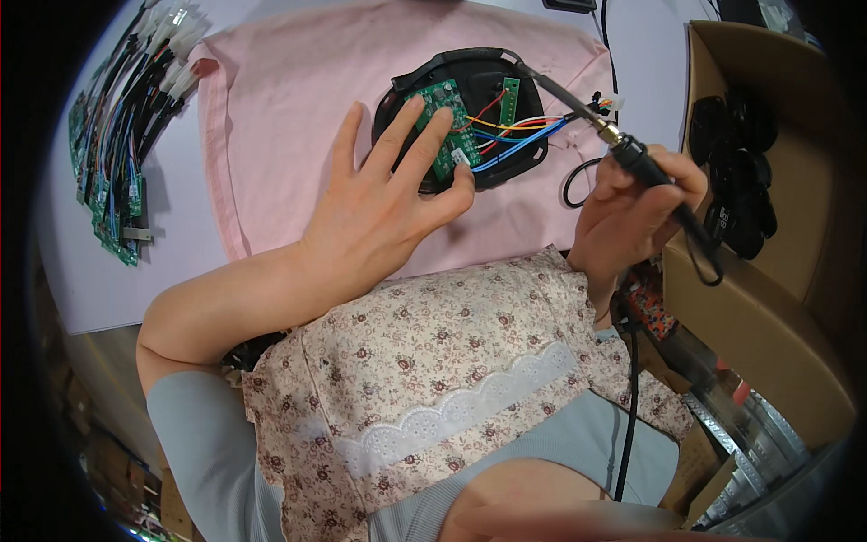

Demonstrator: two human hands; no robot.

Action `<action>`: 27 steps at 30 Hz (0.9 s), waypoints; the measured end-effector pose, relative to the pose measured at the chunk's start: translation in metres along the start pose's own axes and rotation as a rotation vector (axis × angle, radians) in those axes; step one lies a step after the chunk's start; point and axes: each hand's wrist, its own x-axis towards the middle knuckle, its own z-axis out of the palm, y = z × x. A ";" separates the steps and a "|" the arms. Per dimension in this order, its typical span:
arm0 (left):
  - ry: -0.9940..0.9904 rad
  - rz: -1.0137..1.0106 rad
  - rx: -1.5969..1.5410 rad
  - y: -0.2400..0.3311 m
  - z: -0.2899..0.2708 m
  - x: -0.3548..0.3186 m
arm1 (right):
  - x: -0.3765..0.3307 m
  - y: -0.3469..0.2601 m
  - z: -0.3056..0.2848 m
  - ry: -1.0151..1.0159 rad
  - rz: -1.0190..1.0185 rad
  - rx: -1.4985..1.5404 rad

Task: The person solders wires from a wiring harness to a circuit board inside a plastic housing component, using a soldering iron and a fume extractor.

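Above the cloth [280,135], the spread left hand [375,194] partly hid the board [462,137]; the right hand [637,212] pinched an iron [636,160], its tip indistinct.

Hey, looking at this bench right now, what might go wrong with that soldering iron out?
If hot, the soldering iron in the right hand might scorch the coloured wires, since its shaft angles close over their far end. Its tip, by the rim of the black housing, could mark it. A slip leftward might burn the left hand, whose fingers touch the green circuit board.
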 end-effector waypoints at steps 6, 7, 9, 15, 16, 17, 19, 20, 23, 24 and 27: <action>-0.018 0.004 0.023 0.000 -0.002 0.000 | -0.021 0.006 -0.011 -0.078 -0.083 -0.134; -0.021 0.005 0.032 0.000 -0.002 0.000 | -0.023 0.006 -0.011 -0.099 -0.143 -0.182; -0.018 0.009 0.026 -0.001 -0.003 0.001 | -0.026 0.002 -0.011 -0.119 -0.126 -0.227; -0.001 0.010 0.013 -0.001 -0.001 0.000 | -0.034 0.003 -0.015 -0.276 -0.070 -0.299; -0.009 0.011 0.018 -0.001 -0.002 0.000 | -0.034 0.003 -0.015 -0.275 -0.068 -0.300; -0.009 0.009 0.017 -0.001 -0.002 0.000 | -0.034 0.004 -0.014 -0.279 -0.066 -0.317; -0.012 0.007 0.021 -0.001 -0.002 0.000 | -0.035 0.005 -0.012 -0.284 -0.062 -0.334; -0.013 0.008 0.021 -0.001 -0.002 -0.001 | -0.036 0.004 -0.011 -0.283 -0.033 -0.326; -0.015 0.001 0.011 -0.001 -0.002 -0.001 | -0.037 0.006 -0.011 -0.286 -0.001 -0.302; -0.013 -0.001 0.002 -0.001 -0.002 -0.001 | -0.037 0.008 -0.011 -0.291 0.001 -0.287; -0.007 -0.005 -0.016 0.000 -0.004 0.001 | -0.037 0.009 -0.010 -0.280 -0.014 -0.280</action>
